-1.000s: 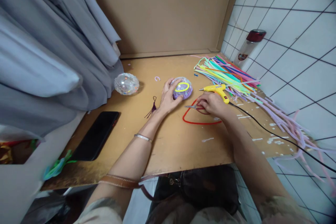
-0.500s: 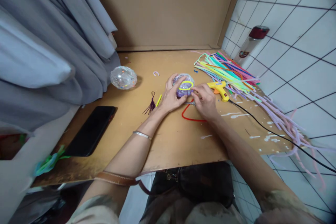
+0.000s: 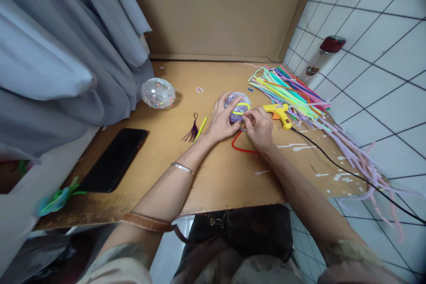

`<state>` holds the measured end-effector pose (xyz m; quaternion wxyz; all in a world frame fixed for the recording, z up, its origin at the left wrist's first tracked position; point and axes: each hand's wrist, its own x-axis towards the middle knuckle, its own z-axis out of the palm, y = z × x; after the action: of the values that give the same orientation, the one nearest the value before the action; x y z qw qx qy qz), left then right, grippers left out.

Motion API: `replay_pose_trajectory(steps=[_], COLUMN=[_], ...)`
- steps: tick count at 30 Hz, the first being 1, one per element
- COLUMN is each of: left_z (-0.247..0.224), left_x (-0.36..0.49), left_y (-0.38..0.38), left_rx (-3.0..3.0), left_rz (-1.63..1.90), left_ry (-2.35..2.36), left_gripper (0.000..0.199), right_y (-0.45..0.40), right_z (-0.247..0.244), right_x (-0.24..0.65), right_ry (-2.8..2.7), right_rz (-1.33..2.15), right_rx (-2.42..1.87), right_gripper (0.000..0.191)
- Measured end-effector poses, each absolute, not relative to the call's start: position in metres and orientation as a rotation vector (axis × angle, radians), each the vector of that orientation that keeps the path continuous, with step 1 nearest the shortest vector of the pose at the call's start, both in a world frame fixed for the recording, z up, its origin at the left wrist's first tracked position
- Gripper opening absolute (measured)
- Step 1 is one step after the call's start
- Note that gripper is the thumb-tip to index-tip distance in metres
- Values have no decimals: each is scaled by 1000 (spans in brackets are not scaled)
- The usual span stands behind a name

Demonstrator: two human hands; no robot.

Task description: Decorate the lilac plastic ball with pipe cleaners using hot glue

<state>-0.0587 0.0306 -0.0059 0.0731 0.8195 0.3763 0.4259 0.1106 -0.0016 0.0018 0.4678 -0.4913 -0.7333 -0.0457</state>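
Note:
My left hand (image 3: pixel 220 117) is wrapped around a small clear ball (image 3: pixel 237 97) with purple fuzzy trim on its lower part. Around the ball's near side runs a yellow pipe cleaner (image 3: pixel 245 104), bent in a loop. My right hand (image 3: pixel 259 128) pinches the edge of that loop between thumb and fingers, against the ball. Below the hands a red pipe cleaner (image 3: pixel 240 147) lies bent on the table, beside a metal tool mostly hidden by my fingers. Just right of my right hand rests a yellow glue gun (image 3: pixel 282 113).
A second clear ball (image 3: pixel 158 93) stands at the left, with a black phone (image 3: pixel 115 159) nearer. A dark tassel (image 3: pixel 192 131) and a yellow strip (image 3: pixel 200 128) lie left of my hands. Colored pipe cleaners (image 3: pixel 293 91) are heaped at right; the glue gun's cord (image 3: pixel 328 156) crosses the table.
The yellow loop sits at a different slant on the ball, its lower edge pulled closer to the purple trim. The view has shifted slightly; both hands keep their hold.

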Motion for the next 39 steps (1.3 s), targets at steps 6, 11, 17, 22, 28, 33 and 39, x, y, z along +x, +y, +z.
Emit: replay_pose_trajectory(steps=[6, 11, 17, 22, 28, 33, 39], left_z=[-8, -8, -7, -7, -8, -6, -6], left_x=[-57, -57, -57, -59, -60, -59, -57], left_y=[32, 32, 31, 32, 33, 31, 29], left_rx=[2474, 2475, 2458, 2446, 2431, 2461, 2472], left_rz=[1309, 1295, 1297, 1270, 1264, 1297, 1301], left_ry=[1132, 1136, 1127, 1141, 1162, 1163, 1176], left_gripper=[74, 74, 74, 81, 84, 77, 73], right_y=[-2, 0, 2, -2, -6, -6, -4], right_z=[3, 1, 0, 6, 12, 9, 5], right_x=[108, 107, 106, 112, 119, 112, 111], right_ry=[-1791, -1802, -1804, -1729, -1696, -1741, -1726], right_rz=[-151, -188, -160, -77, 83, 26, 5], right_rx=[-1234, -1259, -1282, -1253, -1240, -1260, -1290], right_gripper=[11, 13, 9, 10, 11, 9, 9])
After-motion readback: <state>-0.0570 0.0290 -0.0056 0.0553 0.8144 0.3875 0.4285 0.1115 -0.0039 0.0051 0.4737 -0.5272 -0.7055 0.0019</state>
